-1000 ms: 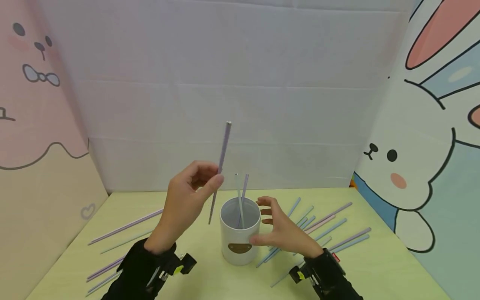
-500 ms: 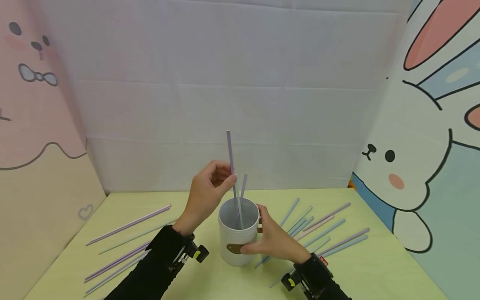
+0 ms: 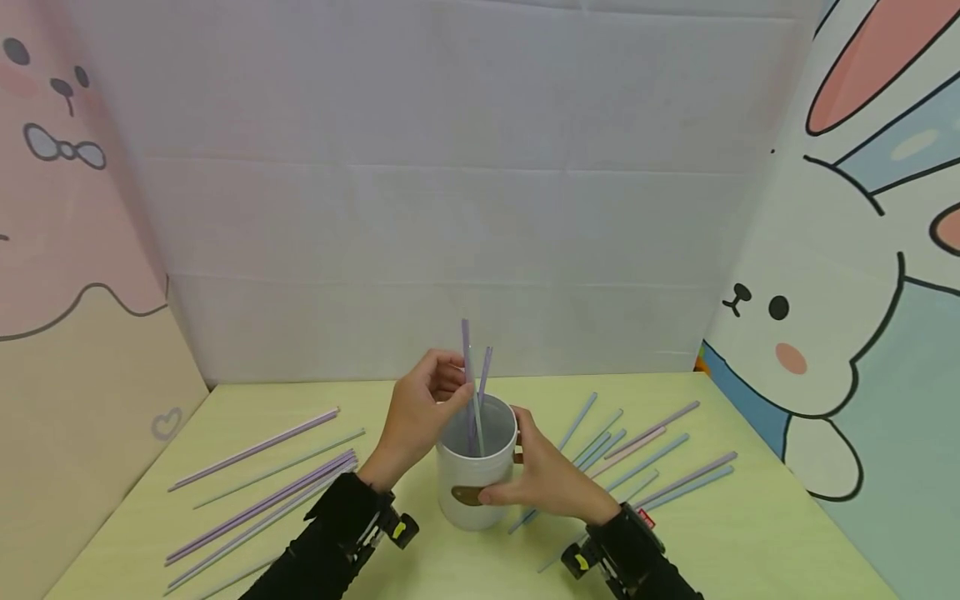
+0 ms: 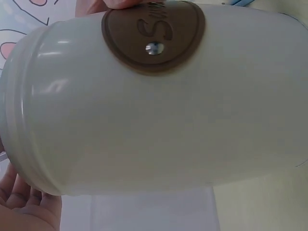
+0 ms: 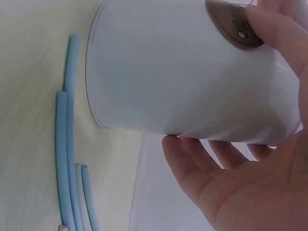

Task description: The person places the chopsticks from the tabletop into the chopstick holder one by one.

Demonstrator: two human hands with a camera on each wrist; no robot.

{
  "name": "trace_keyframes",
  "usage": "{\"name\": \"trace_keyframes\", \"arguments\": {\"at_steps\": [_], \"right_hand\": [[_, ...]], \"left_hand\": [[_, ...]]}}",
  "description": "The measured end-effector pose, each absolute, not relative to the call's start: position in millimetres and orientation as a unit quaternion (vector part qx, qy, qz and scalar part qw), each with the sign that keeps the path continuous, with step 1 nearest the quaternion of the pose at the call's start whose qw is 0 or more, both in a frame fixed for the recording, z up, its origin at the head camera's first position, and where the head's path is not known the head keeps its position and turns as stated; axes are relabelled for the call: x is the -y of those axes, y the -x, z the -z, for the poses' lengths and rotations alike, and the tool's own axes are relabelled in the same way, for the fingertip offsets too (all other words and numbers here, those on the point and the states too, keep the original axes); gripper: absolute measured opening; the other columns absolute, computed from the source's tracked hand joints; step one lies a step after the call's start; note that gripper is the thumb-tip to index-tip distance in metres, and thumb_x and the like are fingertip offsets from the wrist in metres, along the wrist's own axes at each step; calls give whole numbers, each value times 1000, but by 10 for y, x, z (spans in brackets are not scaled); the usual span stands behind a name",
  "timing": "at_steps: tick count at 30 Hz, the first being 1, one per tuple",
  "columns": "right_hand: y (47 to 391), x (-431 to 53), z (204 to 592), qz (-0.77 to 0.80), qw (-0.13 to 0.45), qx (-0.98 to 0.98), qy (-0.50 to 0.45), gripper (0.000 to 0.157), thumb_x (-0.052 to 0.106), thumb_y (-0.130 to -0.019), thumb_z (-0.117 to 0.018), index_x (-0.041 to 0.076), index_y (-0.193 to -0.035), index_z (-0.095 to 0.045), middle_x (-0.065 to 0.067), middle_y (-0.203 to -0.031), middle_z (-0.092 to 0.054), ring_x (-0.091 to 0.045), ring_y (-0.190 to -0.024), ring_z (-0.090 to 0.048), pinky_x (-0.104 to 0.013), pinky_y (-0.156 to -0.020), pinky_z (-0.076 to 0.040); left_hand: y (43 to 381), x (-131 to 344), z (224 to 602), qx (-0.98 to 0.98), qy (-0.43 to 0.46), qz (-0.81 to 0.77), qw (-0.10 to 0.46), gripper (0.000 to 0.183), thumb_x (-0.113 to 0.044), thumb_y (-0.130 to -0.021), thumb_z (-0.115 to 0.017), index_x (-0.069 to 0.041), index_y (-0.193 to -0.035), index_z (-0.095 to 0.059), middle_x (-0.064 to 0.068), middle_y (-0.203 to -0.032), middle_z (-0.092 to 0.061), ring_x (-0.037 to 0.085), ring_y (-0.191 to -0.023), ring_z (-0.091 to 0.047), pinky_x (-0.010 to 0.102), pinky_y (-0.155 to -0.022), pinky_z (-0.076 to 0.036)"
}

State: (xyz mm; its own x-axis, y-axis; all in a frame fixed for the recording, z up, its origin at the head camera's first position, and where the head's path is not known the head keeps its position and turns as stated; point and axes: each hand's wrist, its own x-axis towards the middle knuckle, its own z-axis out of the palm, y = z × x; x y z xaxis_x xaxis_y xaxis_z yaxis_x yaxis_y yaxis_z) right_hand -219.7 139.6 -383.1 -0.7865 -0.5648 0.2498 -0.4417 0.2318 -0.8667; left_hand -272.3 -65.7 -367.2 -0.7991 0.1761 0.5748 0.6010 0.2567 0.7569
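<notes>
White backdrop (image 3: 480, 208), creased, stood behind your pale yellow counter (image 3: 420, 571); a rabbit print (image 3: 817, 333) filled the right side. One white cup (image 3: 474, 471), upright, bore a brown patch (image 3: 467, 496); your right hand (image 3: 555, 479) gripped it, thumb at the patch's edge. One purple stick (image 3: 466, 337), nearly upright, was pinched in your left hand (image 3: 420, 408), its lower end inside the cup. One pale green stick (image 3: 478, 425) and a second purple stick (image 3: 486, 367) leaned within. Loose left-side sticks (image 3: 252, 450), purple and pale green, lay opposite right-side sticks (image 3: 648, 462), blue, purple and pink.
</notes>
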Motion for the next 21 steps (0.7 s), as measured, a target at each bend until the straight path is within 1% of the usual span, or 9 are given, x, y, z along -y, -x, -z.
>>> {"name": "trace_keyframes", "arguments": {"at_steps": [4,11,14,18,21], "right_hand": [[2193,-1392,3829,530,59,-783,320,97,9,-74,-81,1,-144,-14,-21,-138,-33,-37,-119,-44,-52,-93,-42],[2238,-1407,3914,527,46,-781,333,98,10,-74,-82,3,-144,-14,-21,-138,-33,-39,-120,-43,-55,-92,-43],[2303,-1425,4015,519,42,-786,335,98,16,-75,-82,8,-145,-14,-17,-138,-34,-35,-120,-43,-53,-92,-44],[2369,-1448,4117,512,41,-792,331,100,25,-74,-83,16,-146,-14,-9,-138,-36,-29,-119,-45,-48,-91,-45],[2381,-1455,4137,510,37,-792,333,101,28,-73,-84,18,-146,-15,-7,-137,-37,-27,-119,-45,-48,-92,-45]], "left_hand": [[2723,668,3717,771,252,553,192,31,-17,-88,-69,-22,-114,-54,-3,-91,-63,10,-81,-62,29,-74,-55],[2753,674,3744,780,257,532,205,34,-16,-85,-71,-21,-114,-54,-5,-91,-63,8,-80,-62,28,-73,-55],[2764,696,3729,789,257,510,229,33,-18,-85,-72,-20,-114,-55,-6,-91,-64,6,-79,-61,27,-72,-55],[2773,749,3691,797,255,478,266,30,-22,-85,-73,-15,-111,-59,-7,-88,-63,5,-77,-60,26,-70,-55],[2744,795,3642,799,264,462,280,28,-24,-85,-73,-14,-108,-61,-8,-88,-62,5,-77,-60,25,-69,-54]]}}
